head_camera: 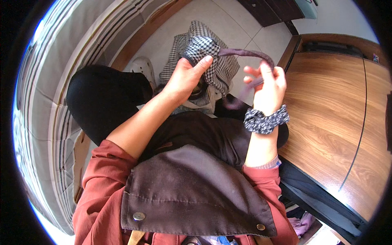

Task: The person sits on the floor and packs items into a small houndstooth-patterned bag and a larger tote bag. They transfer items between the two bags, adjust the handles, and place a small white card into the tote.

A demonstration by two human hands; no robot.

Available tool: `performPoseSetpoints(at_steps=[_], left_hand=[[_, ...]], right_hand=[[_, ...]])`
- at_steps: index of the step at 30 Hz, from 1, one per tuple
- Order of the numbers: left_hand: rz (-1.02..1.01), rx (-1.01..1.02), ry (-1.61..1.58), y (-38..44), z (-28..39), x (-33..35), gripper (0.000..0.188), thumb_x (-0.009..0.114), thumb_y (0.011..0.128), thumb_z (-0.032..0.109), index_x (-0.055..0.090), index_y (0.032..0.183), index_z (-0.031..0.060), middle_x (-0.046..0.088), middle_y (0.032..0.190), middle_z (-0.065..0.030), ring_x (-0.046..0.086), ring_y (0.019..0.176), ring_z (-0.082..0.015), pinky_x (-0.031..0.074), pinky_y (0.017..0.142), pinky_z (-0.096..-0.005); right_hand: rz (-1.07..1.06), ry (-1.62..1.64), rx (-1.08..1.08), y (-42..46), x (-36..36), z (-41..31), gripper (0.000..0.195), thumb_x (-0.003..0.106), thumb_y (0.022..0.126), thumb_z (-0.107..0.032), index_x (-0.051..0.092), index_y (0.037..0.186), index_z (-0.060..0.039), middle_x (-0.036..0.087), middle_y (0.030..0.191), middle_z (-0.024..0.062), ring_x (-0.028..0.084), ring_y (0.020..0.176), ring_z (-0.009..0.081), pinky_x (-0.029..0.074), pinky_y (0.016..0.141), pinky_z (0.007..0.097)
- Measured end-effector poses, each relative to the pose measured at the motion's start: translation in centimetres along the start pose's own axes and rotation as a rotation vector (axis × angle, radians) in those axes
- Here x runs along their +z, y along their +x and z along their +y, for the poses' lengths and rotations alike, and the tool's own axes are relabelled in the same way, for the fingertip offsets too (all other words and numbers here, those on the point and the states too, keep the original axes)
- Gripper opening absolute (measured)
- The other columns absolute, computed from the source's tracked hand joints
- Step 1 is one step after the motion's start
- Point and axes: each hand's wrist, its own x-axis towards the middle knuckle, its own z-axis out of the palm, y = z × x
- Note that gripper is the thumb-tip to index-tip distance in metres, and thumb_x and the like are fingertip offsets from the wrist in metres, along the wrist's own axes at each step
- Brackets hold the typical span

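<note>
My left hand [188,76] grips a bunched black-and-white houndstooth cloth [200,46], thumb on top. From that cloth a dark purple fabric strap [242,52] runs across to my right hand [269,81], which pinches it between thumb and fingers. The strap's blurred loose end hangs down toward my lap. More checked fabric [226,65] spreads below my left hand; whether it is one piece with the bunched part I cannot tell. Under it, a pale bag [202,105] is partly hidden. A black-and-white scrunchie [266,119] circles my right wrist.
A striped bedspread [61,92] covers a wood-framed bed on the left. Wooden furniture [330,107] with a wood-grain top stands close on my right. A white clog [144,69] lies on the tiled floor [239,21]. Dark furniture [272,10] is at the far side.
</note>
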Motion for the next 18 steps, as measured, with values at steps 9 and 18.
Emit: performPoseSetpoints(at_steps=[9,18], left_hand=[[-0.016,-0.026,-0.191,-0.1,1.5,0.1,0.027,0.055,0.084,0.020,0.054,0.100,-0.0018,0.058,0.095,-0.0051,0.054,0.087,-0.0132,0.044,0.079,-0.0294],[-0.092,-0.198,-0.535,0.5,0.9,-0.5,0.026,0.054,0.085,0.017,0.053,0.100,-0.0042,0.058,0.095,-0.0109,0.057,0.087,-0.0171,0.048,0.076,-0.0318]], right_hand=[[-0.585,-0.294,0.085,1.2,-2.3,-5.9,0.005,0.053,0.078,-0.001,0.050,0.081,0.0006,0.054,0.066,0.0034,0.049,0.054,0.0074,0.042,0.053,0.0201],[-1.221,-0.663,-0.474,-8.8,1.3,-4.3,0.044,0.059,0.070,-0.006,0.045,0.109,0.0093,0.051,0.101,0.0233,0.051,0.092,0.0337,0.042,0.084,0.0359]])
